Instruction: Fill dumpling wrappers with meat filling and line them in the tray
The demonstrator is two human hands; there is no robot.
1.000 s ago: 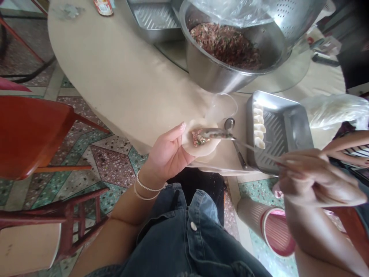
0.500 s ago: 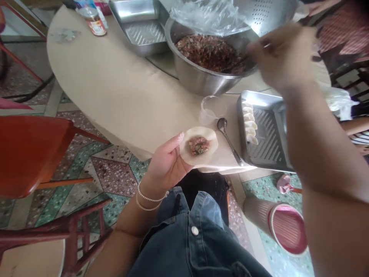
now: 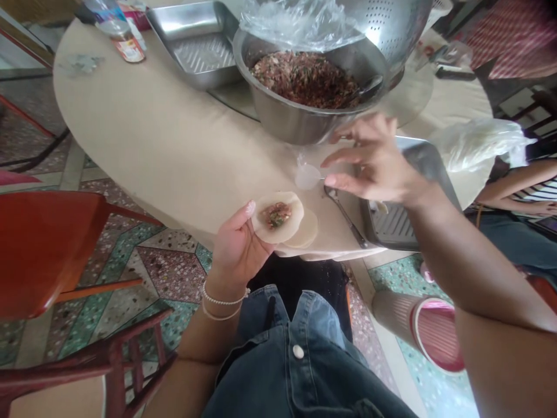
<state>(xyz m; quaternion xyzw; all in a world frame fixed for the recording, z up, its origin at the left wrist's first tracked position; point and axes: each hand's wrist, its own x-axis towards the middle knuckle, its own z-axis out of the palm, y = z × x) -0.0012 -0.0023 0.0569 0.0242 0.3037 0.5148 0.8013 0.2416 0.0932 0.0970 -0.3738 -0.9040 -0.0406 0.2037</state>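
Note:
My left hand holds a round dumpling wrapper at its edge, thumb on top. A lump of meat filling sits in its middle. Another wrapper lies flat on the table, partly under the held one. My right hand hovers empty with fingers apart, close to a small clear plastic cup. On the table below it rests a metal spoon. Behind stands a steel bowl of minced filling, with a spoon left in it.
Right of the cup is a metal tray, its dumplings mostly hidden by my right hand. Another tray, a jar and a steel colander stand at the back. A person's arm shows at the right, past a plastic bag.
My right hand has left the filling bowl and come down toward the cup, fingers spreading. The left hand, still holding the filled wrapper, appears slightly further left, uncovering the wrapper beneath.

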